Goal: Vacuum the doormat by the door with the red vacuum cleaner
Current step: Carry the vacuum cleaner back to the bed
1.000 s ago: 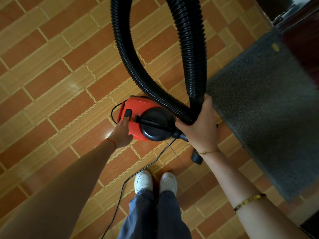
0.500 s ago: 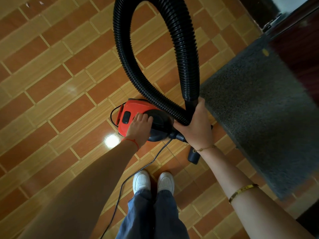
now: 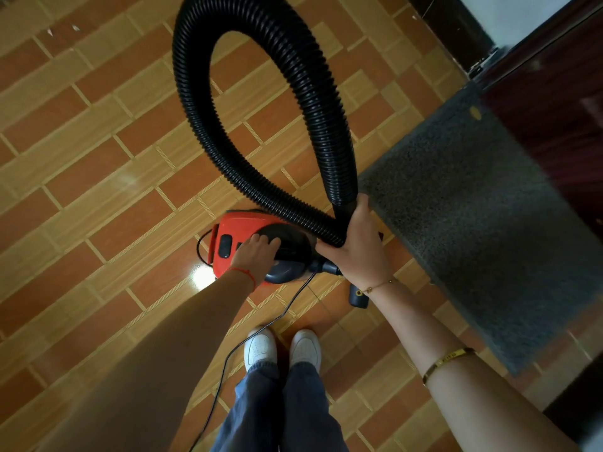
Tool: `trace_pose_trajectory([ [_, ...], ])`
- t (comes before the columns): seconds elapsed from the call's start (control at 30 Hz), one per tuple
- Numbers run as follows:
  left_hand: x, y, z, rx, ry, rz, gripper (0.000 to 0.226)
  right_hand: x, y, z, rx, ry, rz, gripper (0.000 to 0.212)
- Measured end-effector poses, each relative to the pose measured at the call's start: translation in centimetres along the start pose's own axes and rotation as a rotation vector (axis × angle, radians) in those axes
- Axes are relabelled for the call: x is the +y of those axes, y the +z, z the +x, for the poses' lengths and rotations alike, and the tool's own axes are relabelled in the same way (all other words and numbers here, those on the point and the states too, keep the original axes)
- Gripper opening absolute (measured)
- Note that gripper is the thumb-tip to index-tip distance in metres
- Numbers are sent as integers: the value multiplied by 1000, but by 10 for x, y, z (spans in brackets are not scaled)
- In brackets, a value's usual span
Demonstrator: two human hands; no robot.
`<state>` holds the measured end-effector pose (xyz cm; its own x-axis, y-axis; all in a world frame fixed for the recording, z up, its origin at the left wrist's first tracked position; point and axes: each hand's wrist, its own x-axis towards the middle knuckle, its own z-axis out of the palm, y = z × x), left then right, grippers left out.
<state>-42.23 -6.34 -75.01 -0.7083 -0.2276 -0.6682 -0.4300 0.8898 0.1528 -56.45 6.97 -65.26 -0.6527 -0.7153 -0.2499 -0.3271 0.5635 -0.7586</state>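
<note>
The red vacuum cleaner sits on the tiled floor just ahead of the person's shoes, left of the grey doormat by the door. A second ago the left hand was at the switch at the body's left end; it has since shifted right onto the black carry handle, fingers curled over it, probably gripping, though the hold is partly hidden. The right hand still clasps the black hose near its rigid end. Lifting toward the mat looks imminent.
</note>
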Motion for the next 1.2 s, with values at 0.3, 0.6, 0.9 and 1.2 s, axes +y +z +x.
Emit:
trace_pose_trajectory([
  [0.3, 14, -46, -84, -4, -60, -169, 38, -77, -50, -30, -21, -108, 5, 63],
  [0.6, 33, -135, -205, 38, -86, -144, 40, -184, -128, -87, -52, -81, 98, 66],
  [0.9, 48, -213, -322, 51, -101, -144, 37, -290, -195, -158, 2, -102, 111, 63],
  [1.2, 57, -231, -405, 57, -123, -183, 39, -347, -225, -218, -21, -150, 121, 62],
])
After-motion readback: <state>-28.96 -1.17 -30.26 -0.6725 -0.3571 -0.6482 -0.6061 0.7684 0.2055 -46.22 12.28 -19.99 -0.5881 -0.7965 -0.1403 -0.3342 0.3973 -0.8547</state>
